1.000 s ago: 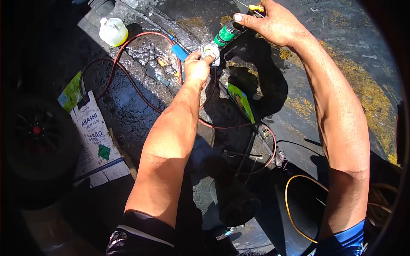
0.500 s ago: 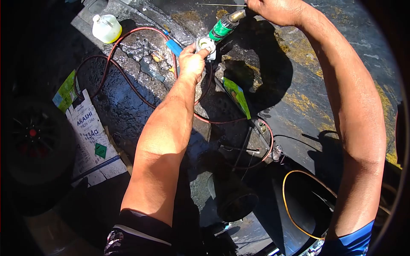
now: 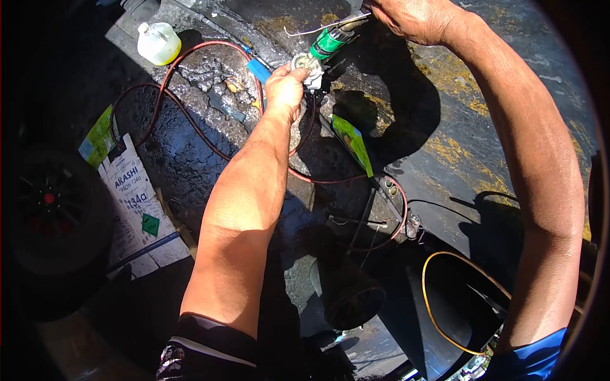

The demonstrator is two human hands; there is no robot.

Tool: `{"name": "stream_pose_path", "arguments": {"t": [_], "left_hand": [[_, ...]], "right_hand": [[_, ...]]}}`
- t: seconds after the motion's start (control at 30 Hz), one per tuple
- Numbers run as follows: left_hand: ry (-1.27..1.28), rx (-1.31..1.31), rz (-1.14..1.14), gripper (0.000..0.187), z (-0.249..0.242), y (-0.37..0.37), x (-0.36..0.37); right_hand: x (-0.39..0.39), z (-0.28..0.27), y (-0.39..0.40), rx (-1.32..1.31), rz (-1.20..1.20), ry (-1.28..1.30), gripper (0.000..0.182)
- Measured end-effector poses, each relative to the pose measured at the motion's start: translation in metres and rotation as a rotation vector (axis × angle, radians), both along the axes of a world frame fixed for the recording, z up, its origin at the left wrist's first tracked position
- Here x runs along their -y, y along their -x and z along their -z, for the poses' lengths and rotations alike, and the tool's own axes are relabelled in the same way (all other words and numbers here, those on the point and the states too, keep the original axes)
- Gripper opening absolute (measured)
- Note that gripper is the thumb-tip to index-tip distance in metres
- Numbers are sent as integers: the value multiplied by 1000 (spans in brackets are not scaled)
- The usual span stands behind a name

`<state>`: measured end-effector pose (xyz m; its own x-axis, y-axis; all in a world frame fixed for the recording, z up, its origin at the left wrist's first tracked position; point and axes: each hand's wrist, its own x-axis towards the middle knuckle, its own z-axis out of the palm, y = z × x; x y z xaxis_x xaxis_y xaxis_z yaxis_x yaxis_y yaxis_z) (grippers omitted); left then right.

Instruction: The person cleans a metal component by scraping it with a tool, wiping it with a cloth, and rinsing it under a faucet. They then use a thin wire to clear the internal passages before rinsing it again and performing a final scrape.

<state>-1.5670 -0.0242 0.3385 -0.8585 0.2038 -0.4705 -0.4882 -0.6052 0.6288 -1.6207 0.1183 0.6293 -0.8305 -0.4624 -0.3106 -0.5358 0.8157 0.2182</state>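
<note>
My left hand (image 3: 284, 94) is closed on a small pale metal part with a round hollow (image 3: 307, 66), thumb at its rim. A green-and-black nozzle-like tool (image 3: 327, 43) points down at that hollow, its tip close to the part. My right hand (image 3: 413, 18) is closed at the tool's upper end, at the top edge of the view. A thin bent wire (image 3: 311, 32) runs left from near the right fingers, above the tool. What the right fingertips grip is partly hidden.
A red hose (image 3: 166, 79) loops over wet, rough ground. A plastic jug with yellow liquid (image 3: 159, 43) stands upper left. Flattened printed cardboard (image 3: 136, 197) lies near a dark wheel (image 3: 49, 198). A green packet (image 3: 352, 143) and a yellow cable loop (image 3: 427, 286) lie to the right.
My right hand and forearm have shifted slightly right and down. The wire now slants, with a bent tip. The tool sits a little lower, and the part's hollow looks tilted and brighter.
</note>
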Motion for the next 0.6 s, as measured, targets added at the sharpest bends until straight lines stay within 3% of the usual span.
{"name": "stream_pose_path", "arguments": {"t": [0.1, 0.13, 0.23, 0.33, 0.43, 0.57, 0.6], "left_hand": [[78, -8, 13, 22, 2, 0, 1], [94, 0, -14, 21, 10, -1, -1], [72, 32, -57, 18, 20, -7, 0], [11, -3, -53, 23, 23, -12, 4], [188, -154, 53, 26, 31, -6, 6], [1043, -440, 160, 30, 30, 14, -8], [985, -359, 228, 35, 36, 22, -15]], "right_hand": [[-7, 10, -11, -163, 130, 241, 53], [1, 1, -11, -26, 331, 267, 54], [13, -3, -18, 20, 381, 115, 53], [10, 6, -22, -24, 376, 170, 52], [14, 6, -24, 10, 391, 226, 53], [16, 9, -26, -7, 422, 251, 55], [15, 8, -27, -3, 428, 266, 56]]}}
